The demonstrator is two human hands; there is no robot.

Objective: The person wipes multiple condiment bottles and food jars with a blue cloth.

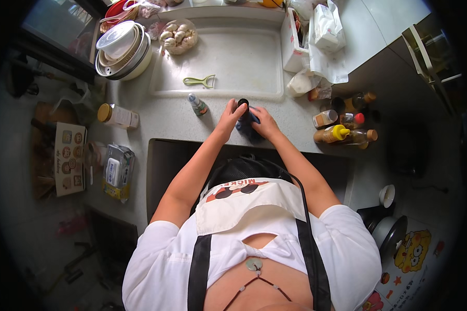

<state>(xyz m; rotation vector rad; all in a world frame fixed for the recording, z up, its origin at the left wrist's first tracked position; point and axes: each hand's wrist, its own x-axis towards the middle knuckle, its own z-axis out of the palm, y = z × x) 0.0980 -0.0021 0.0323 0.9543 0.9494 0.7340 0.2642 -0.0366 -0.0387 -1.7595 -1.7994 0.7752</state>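
Note:
Both my hands are at the counter's near edge, around a dark upright bottle with a black cap (243, 102). My left hand (229, 120) is closed on the bottle's left side, its thumb near the cap. On the other side, my right hand (265, 123) presses what looks like a dark blue cloth (247, 120) against the bottle. The bottle's body is mostly hidden by the hands and cloth. Left of them stands a small bottle with a pale cap and green-red label (197, 105). A green peeler (198, 81) lies beyond, on a pale tray (233, 57).
A bag of garlic (179, 37) and stacked bowls (123, 51) stand at the far left. Nearer on the left are a brown-lidded jar (118, 116) and a wipes pack (119, 171). Several sauce bottles (332, 135) crowd the right, below a tissue pack (328, 28).

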